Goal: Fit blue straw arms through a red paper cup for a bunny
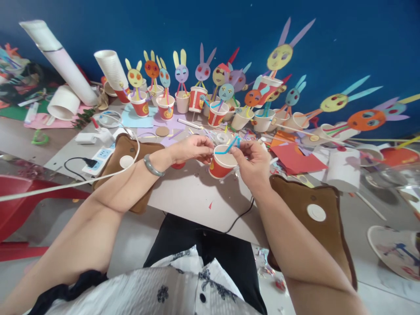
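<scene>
A red and white paper cup (222, 162) stands upright near the table's front edge, between my two hands. A bent blue strip (226, 150) lies across its mouth, with folded ends rising at the right side. My left hand (193, 148) is at the cup's left rim, its thumb and fingers pinched together near the strip's left end; what they hold is too small to tell. My right hand (251, 159) is closed on the folded right part of the blue strip, beside the cup's right rim.
Behind stand several cups with rabbit-faced paper figures (226, 92). Brown cushions (315, 227) lie on both sides. A power strip (101, 159) and white cable are at the left; red paper (297, 157) and scraps lie at the right.
</scene>
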The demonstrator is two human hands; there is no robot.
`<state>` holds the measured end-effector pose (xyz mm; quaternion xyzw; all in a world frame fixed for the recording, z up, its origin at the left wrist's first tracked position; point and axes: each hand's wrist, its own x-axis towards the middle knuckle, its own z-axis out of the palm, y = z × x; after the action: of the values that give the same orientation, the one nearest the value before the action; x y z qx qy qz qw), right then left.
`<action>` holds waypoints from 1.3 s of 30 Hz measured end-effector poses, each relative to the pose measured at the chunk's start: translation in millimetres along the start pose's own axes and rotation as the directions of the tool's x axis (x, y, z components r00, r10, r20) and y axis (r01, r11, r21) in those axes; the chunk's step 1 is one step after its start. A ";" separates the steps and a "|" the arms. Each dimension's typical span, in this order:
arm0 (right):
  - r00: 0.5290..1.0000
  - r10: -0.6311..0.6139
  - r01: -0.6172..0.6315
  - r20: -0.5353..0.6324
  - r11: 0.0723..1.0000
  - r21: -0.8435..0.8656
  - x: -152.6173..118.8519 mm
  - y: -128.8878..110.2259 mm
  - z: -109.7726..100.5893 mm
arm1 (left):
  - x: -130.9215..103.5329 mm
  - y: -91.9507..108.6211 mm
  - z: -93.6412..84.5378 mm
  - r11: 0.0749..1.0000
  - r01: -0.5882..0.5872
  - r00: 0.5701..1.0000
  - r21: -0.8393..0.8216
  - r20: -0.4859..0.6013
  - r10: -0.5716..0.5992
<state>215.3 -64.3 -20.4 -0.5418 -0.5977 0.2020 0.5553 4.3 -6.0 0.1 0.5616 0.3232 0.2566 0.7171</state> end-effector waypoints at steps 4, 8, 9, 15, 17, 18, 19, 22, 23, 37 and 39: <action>1.000 0.014 -0.014 0.005 1.000 0.011 0.3 0.5 0.0 | -0.5 -0.8 -2.9 0.999 -0.035 0.999 0.021 0.022 0.035; 1.000 0.023 -0.024 0.010 0.998 0.054 -0.2 3.6 -0.3 | 2.5 -2.6 -7.0 0.998 -0.004 1.000 -0.060 0.028 0.006; 1.000 0.023 -0.023 0.010 0.997 0.068 -0.5 4.0 -0.6 | 3.2 -2.6 -7.6 0.997 0.007 0.999 -0.082 0.034 -0.005; 0.999 0.010 -0.012 0.046 0.999 0.047 0.2 -1.6 -5.9 | 4.3 -2.8 -7.7 0.992 0.014 0.998 -0.127 0.062 -0.006; 0.993 0.006 -0.008 0.115 1.000 0.024 1.4 -4.4 -7.9 | 4.5 -4.3 -8.0 0.991 0.013 0.998 -0.135 0.063 -0.005; 0.989 0.000 -0.003 0.145 1.000 0.015 2.0 -5.3 -8.6 | 4.7 -5.2 -8.2 0.990 0.014 0.998 -0.139 0.066 -0.005; 0.986 -0.006 0.005 0.166 1.000 0.008 2.5 -6.0 -9.0 | 4.9 -6.3 -8.5 0.990 0.015 0.998 -0.142 0.070 -0.005; 0.982 -0.018 0.019 0.187 1.000 -0.003 3.3 -6.7 -9.0 | 5.2 -9.6 -8.6 0.991 0.016 0.996 -0.135 0.093 -0.004; 0.981 -0.013 0.014 0.195 1.000 -0.004 3.4 -6.8 -8.9 | 5.2 -10.5 -8.3 0.991 0.013 0.995 -0.130 0.101 0.001; 0.970 0.061 -0.077 0.236 0.995 0.056 -2.7 -3.1 0.9 | 2.3 -9.6 7.0 0.980 -0.082 0.997 0.181 0.025 0.079; 0.975 0.044 -0.052 0.216 0.998 0.029 -5.3 -5.4 3.7 | 2.1 -10.2 8.0 0.946 -0.140 0.990 0.293 0.011 0.143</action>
<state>208.6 -69.3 -19.3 -0.5213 -0.6376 0.2831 0.4915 11.7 -12.0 -8.8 0.6820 0.3203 0.2596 0.6040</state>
